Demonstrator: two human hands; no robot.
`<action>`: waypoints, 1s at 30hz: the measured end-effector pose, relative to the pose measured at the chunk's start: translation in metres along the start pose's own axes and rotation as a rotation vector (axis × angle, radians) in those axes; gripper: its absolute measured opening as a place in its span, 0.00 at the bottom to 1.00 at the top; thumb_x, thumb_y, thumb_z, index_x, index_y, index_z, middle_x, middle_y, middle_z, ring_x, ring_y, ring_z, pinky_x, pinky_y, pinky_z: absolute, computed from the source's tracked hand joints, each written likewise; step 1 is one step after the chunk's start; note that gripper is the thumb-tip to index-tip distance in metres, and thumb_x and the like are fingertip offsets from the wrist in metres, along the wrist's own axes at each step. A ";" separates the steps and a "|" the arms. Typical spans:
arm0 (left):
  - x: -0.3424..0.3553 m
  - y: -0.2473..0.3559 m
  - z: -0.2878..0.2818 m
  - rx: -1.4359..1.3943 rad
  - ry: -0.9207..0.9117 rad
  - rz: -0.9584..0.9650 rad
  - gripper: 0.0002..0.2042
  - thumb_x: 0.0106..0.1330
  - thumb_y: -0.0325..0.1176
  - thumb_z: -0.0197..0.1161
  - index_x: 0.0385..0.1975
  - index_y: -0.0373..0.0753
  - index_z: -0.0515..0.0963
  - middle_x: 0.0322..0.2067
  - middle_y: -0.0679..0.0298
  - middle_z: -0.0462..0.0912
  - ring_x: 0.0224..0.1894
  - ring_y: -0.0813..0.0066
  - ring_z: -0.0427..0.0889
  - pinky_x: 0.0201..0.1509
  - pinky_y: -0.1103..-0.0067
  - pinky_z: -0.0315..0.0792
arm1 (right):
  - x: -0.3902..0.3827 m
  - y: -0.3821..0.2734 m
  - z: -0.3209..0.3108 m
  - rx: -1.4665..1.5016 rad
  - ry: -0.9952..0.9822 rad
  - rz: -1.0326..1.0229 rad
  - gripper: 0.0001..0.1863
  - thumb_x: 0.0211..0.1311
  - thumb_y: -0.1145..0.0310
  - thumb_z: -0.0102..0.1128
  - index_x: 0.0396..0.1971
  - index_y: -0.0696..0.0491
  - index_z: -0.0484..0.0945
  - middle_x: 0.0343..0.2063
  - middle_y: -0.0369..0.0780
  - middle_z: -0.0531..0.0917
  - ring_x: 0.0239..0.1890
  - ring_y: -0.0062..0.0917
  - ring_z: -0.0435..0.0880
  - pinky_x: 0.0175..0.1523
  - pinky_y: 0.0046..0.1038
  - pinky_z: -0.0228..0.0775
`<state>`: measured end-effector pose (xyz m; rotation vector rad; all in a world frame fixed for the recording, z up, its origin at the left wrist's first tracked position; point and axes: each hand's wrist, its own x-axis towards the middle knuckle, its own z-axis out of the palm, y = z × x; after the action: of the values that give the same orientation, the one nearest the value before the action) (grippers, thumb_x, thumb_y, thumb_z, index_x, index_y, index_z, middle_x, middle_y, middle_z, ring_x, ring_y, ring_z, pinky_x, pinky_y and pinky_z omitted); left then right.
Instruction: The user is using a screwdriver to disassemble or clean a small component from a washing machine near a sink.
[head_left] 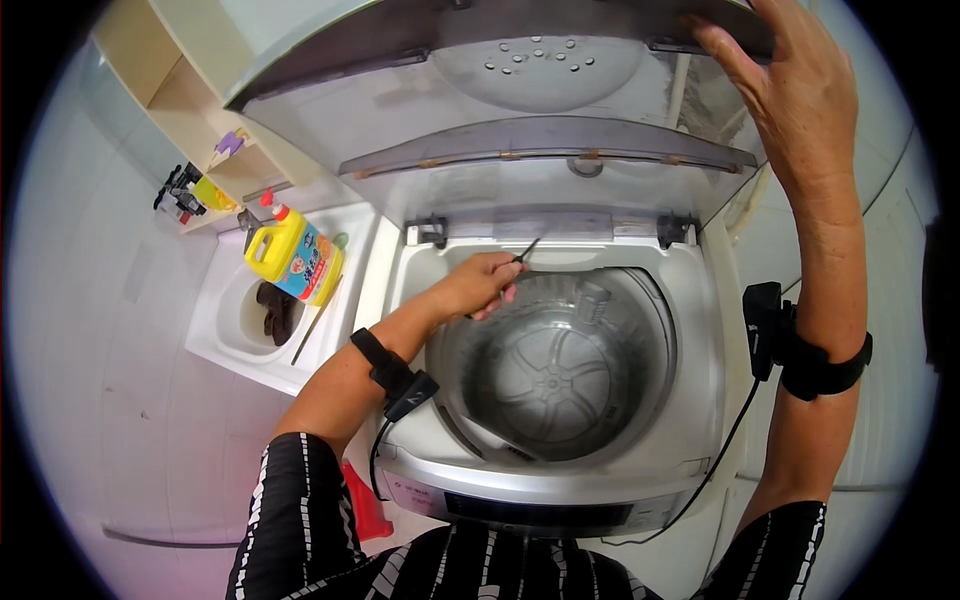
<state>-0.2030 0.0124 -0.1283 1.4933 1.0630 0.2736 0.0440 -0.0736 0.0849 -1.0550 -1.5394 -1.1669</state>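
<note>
Your left hand (478, 284) pinches a slim dark tool (529, 250) over the far rim of the washer (696, 320), its long axis slanting away and rightward from your fingertips, as your right hand (808, 100) clasps the raised lid (600, 18).

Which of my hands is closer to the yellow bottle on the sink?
Left. Your left hand is right of the yellow bottle, at the rear left of the tub. Your right hand is much farther right, at the raised lid's upper right.
</note>
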 end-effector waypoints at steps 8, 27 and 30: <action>0.011 0.002 0.005 0.018 -0.040 0.009 0.17 0.70 0.39 0.45 0.51 0.34 0.69 0.22 0.69 0.70 0.12 0.86 0.62 0.11 0.87 0.58 | -0.004 0.013 0.002 0.032 -0.011 -0.035 0.20 0.42 0.69 0.68 0.37 0.56 0.74 0.32 0.42 0.78 0.37 0.37 0.74 0.44 0.33 0.61; 0.036 0.023 0.034 0.029 -0.129 0.077 0.17 0.70 0.40 0.46 0.51 0.34 0.69 0.22 0.68 0.71 0.12 0.87 0.63 0.11 0.88 0.58 | -0.002 0.016 0.009 -0.045 -0.040 0.036 0.20 0.41 0.69 0.69 0.37 0.55 0.75 0.31 0.41 0.79 0.37 0.35 0.75 0.46 0.32 0.62; 0.039 0.026 0.036 0.040 -0.132 0.071 0.17 0.70 0.39 0.46 0.51 0.34 0.70 0.22 0.69 0.70 0.13 0.87 0.63 0.11 0.88 0.58 | -0.001 0.020 0.008 -0.072 -0.117 0.090 0.20 0.42 0.69 0.69 0.37 0.54 0.75 0.31 0.41 0.78 0.37 0.34 0.75 0.46 0.32 0.62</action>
<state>-0.1448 0.0204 -0.1299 1.5655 0.9163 0.2015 0.0626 -0.0618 0.0865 -1.2468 -1.5322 -1.1224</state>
